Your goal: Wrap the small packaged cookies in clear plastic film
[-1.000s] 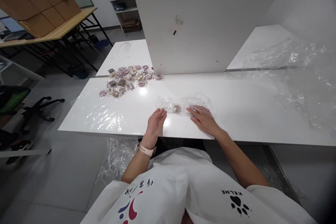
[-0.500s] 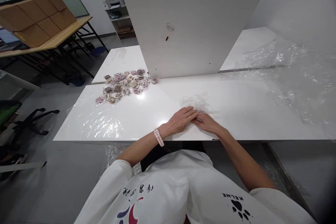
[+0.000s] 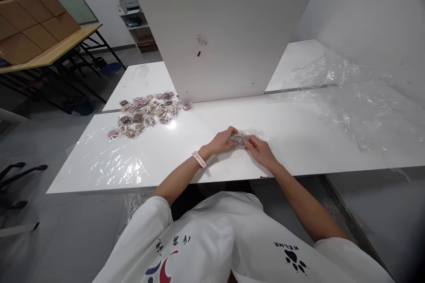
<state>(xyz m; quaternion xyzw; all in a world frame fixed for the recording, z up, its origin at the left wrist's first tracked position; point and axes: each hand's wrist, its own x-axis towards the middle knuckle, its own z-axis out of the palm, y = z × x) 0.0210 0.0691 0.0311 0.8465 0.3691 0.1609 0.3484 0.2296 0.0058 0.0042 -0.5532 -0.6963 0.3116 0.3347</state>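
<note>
Head view, both hands at work on one small plastic bundle (image 3: 238, 140), near the front edge of the white table (image 3: 299, 150) and before the upright panel (image 3: 215, 22). Left hand (image 3: 223, 141), pink wristband (image 3: 199, 159) on that arm, has its thumb and fingers closed on the near-left end of the bundle. Right hand (image 3: 261, 150) pinches the other end between thumb and fingertips. Neither is released; exact finger contact underneath is hidden. Something darkish shows through the film, too small to identify.

Progress, as judged: current bundle looks partway, gathered between the hands but not set down. Thin clear film (image 3: 255, 133) lies just beyond the fingers; can't tell whether it is attached to the bundle. Off to the left, well apart from the hands, a pile of wrapped pieces (image 3: 137, 117) sits loose, pink, brown and yellowish, each apparently in its own clear wrapper. Can't tell if those count as finished or waiting. More clear material around: a plastic sheet (image 3: 116, 172) at the left end, a larger film heap (image 3: 352, 101) at the right, neither touched by a hand.
</note>
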